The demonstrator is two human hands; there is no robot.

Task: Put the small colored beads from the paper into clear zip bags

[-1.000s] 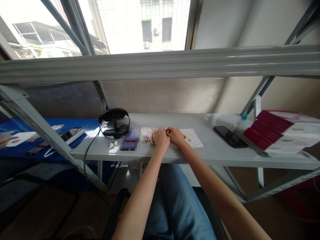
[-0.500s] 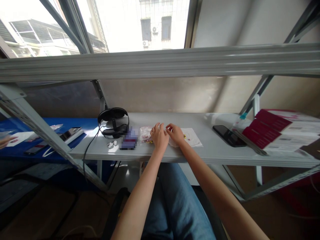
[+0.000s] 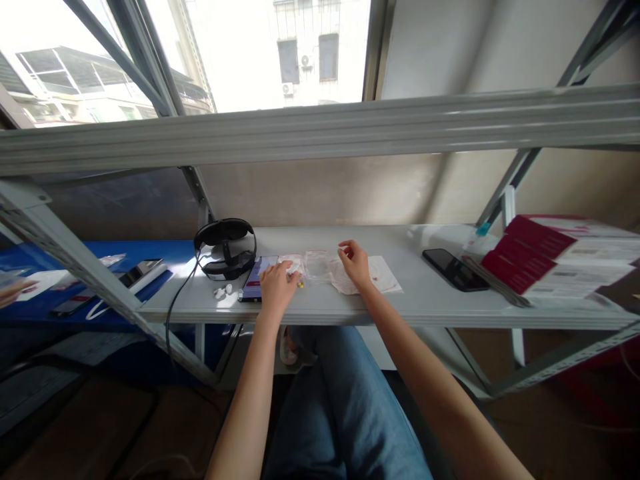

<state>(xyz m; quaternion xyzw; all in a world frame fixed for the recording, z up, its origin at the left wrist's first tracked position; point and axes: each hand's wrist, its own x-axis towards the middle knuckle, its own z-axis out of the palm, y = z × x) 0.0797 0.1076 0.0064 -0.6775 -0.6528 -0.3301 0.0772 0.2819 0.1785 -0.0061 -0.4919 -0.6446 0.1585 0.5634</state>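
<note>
My left hand [image 3: 278,285] lies low over the shelf, fingers bent and slightly apart, at the right edge of a phone with a lit purple screen [image 3: 254,279]. Its fingertips reach a small clear plastic bag [image 3: 293,260]; whether they touch it I cannot tell. Small yellow and red pieces [image 3: 301,283] show beside the thumb. My right hand [image 3: 357,264] is raised a little, thumb and fingers pinched together; anything between them is too small to make out. Under and beside it lies a white sheet [image 3: 384,275]. A flat clear bag [image 3: 317,265] lies between my hands.
A black headset [image 3: 226,250] with a cable and white earbuds [image 3: 224,291] are at left. A dark phone [image 3: 455,270] and stacked red-and-white boxes [image 3: 537,257] stand at right. A metal beam [image 3: 320,133] crosses above. Another person's hand [image 3: 16,292] shows far left.
My left hand has moved left, from beside my right hand to the phone's edge. The clear bag between them has come into view. My right hand has shifted slightly and stays pinched.
</note>
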